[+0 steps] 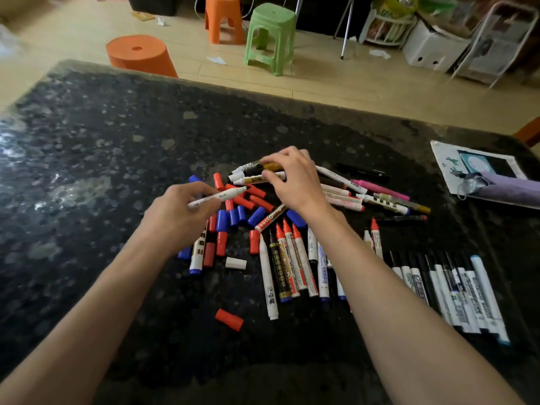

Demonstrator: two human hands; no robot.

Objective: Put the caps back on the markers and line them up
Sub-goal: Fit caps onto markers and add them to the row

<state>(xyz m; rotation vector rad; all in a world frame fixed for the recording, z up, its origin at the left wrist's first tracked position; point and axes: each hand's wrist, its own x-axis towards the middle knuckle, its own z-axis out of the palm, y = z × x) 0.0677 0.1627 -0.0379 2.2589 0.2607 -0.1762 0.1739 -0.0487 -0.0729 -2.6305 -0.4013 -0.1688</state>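
L hand palm-down, fingers curled, pinching an uncapped white marker by its rear end. Dark tip points up-right over the loose red/blue caps. R hand arched over the far pile, thumb + fingertips closed round a gold marker. Both forearms stretched fwd over the dark table. Capped row lies near-right, beside R forearm.

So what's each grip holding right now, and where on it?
Left grip pinches a white marker on its rear half, uncapped tip pointing right. Right grip touches a gold-banded marker in the pile; whether it holds it cannot be told.
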